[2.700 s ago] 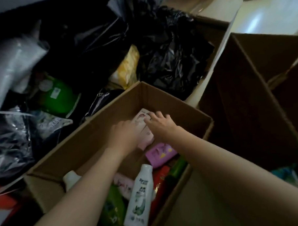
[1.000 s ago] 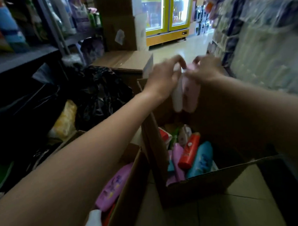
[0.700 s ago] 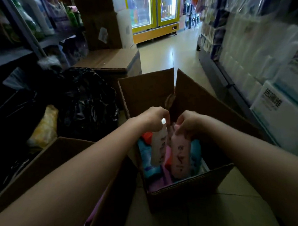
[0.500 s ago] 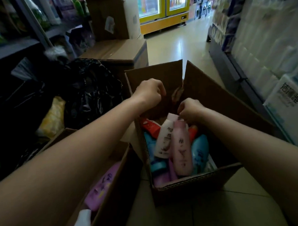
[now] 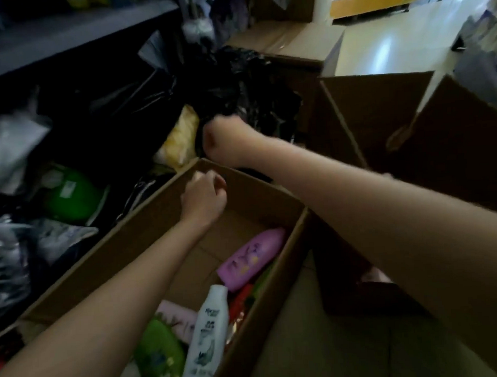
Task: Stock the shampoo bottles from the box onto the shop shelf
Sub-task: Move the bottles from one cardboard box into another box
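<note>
Head view, hands: our left hand (image 5: 203, 200) hovers curled over the box (image 5: 147, 235), grasping nothing; our right hand (image 5: 225, 143), at 12 o'clock, is clenched, also empty.
Bottles: white bottle (image 5: 207, 338) at 6 o'clock, pink bottle (image 5: 251, 258) beside it.
Risk: we judge that dim light could cause a fumbled grab.

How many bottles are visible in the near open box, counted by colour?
Purple: 1, purple bottle
White: 1, white bottle
Pale pink: 1, pink bottle
Green: 1, green bottle
Red: 1, red bottle, partly hidden
Total: 5 plainly visible; others may lie underneath.
</note>
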{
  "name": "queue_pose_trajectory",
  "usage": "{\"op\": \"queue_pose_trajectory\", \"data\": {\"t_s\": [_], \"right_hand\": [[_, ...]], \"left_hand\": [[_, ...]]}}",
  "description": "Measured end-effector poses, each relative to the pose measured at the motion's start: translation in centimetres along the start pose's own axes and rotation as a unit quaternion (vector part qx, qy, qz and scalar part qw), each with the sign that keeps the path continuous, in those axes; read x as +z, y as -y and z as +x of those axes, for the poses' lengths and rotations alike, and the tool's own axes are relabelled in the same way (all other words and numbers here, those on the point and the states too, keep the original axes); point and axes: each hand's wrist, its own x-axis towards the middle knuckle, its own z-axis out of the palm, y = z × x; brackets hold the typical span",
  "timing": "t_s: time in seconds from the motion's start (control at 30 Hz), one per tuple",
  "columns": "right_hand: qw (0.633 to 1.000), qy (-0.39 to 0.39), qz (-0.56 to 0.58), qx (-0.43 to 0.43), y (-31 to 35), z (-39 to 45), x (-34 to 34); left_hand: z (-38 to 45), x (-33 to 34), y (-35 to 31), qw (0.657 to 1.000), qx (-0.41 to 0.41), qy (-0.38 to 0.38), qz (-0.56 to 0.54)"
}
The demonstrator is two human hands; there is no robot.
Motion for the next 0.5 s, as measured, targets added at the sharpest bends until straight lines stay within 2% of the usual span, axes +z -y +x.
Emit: {"op": "queue_pose_trajectory", "data": {"t_s": [0.1,0.2,0.3,0.5], "right_hand": [[0.974,0.203,-0.098,-0.007,-0.2,-0.3,8.5],[0.919,0.36,-0.161,0.015,-1.4,-1.9,14.7],[0.881,0.433,-0.193,0.008,-2.2,-2.7,17.8],[0.831,0.484,-0.269,-0.061,-2.7,-2.7,22.2]], "left_hand": [[-3.3,2.3,6.2,0.969,-0.054,0.226,0.088],[-6.0,4.7,9.7,0.924,-0.096,0.357,0.098],[-6.8,6.9,11.3,0.894,-0.122,0.426,0.07],[-6.3,10.5,11.9,0.869,-0.124,0.478,0.03]]}}
